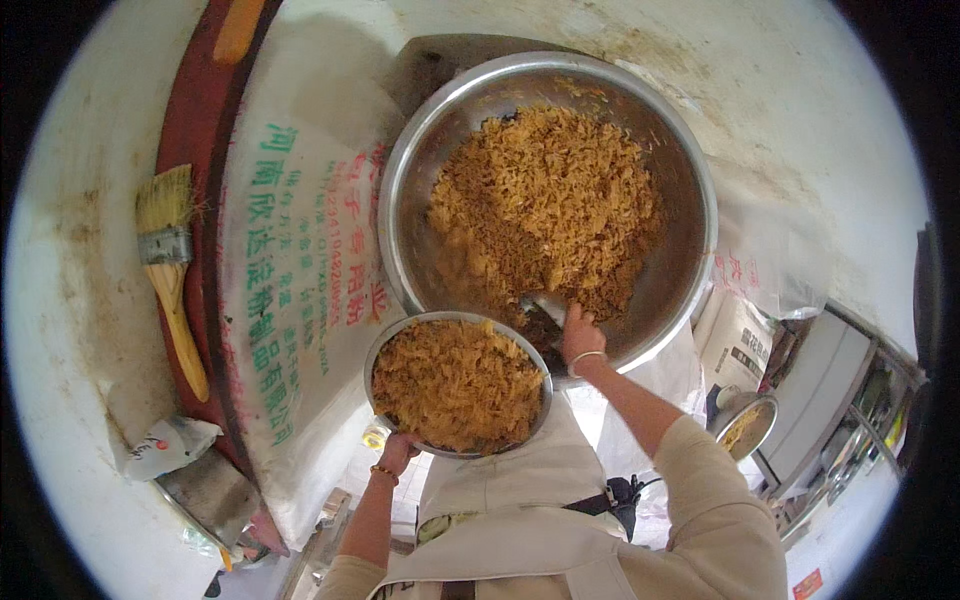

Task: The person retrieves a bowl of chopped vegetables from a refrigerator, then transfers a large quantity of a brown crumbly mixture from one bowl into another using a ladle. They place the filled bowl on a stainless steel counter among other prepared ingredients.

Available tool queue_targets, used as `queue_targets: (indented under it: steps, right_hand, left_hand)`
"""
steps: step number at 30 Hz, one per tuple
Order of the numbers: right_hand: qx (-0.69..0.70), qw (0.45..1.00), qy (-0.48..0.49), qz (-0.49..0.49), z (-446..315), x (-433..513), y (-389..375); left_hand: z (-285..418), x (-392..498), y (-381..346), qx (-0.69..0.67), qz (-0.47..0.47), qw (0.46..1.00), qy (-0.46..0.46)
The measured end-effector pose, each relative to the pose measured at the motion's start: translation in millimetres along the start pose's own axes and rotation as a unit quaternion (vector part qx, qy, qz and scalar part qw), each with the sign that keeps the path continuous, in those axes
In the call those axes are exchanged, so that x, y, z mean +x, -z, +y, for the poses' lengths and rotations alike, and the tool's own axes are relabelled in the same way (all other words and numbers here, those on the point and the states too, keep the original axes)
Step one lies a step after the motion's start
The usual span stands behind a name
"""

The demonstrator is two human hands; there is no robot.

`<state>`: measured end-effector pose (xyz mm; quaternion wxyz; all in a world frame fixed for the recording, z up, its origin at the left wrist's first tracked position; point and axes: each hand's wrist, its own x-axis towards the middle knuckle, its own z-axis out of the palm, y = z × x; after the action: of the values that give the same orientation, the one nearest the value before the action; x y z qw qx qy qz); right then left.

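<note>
My left hand [400, 452] grips the lower rim of a round metal bowl [547, 405], which is heaped with a yellow-brown shredded food mixture [461, 386]. Ahead of me stands a wide, deep stainless steel basin [409, 225]. More shredded mixture [562, 195] is piled in it, darker brown on the side near me. Inside the basin's near part, my right hand [582, 334] is closed around a shiny metal utensil [551, 306], perhaps a scoop, partly buried or hidden. The smaller bowl overlaps the basin's near left rim in view.
Printed white woven sacks [300, 225] lie left of the basin. A wooden-handled brush [176, 277] rests on a dark red ledge [196, 127]. To the right are another metal bowl [756, 427] with pale food, a paper sack [735, 345] and a metal-framed shelf [847, 435].
</note>
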<state>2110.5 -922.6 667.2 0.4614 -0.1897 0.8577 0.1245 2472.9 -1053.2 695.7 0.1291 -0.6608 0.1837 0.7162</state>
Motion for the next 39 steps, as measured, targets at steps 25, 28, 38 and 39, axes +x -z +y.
queue_targets:
  steps: [25,28,38,39]
  right_hand:
    - [-0.295,0.726,0.564,0.259,-1,101,91]
    - [-0.192,0.871,0.307,0.331,23,90,106]
    - [-0.19,0.926,0.255,0.206,5,68,24]
    - [-0.237,0.901,0.243,0.271,16,81,40]
  left_hand:
    - [-6,5,6,0.021,0.019,1.0,0.011]
    - [-4,5,5,0.153,-0.001,0.988,-0.004]
    - [0,-1,-9,0.004,0.031,0.999,-0.009]
    - [0,-1,-9,0.011,0.053,0.998,-0.011]
